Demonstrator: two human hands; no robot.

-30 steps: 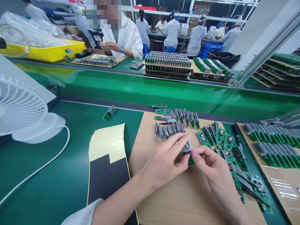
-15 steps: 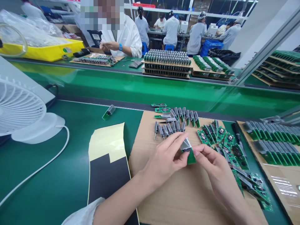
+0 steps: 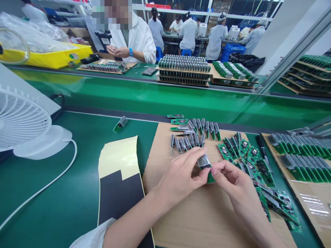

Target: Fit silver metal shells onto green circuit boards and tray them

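Note:
Between my hands is a small green circuit board with a shiny grey display part on its upper end. My left hand is closed on it, thumb below and fingers along the display's far side. The thumb and forefinger of my right hand pinch the board's right edge. Beneath is a cardboard sheet. Just beyond my left hand, rows of similar boards with displays stand on the cardboard. A loose pile of green boards lies to the right of my right hand.
A white fan with its cable stands at left. A sheet of black stickers on yellow backing lies beside the cardboard. One board lies apart. At right is a tray of boards. Behind the green barrier a co-worker sits.
My right fingers have shifted slightly left, closer to my left thumb, and the display has tilted a little. Across the barrier, the co-worker's hands have moved slightly.

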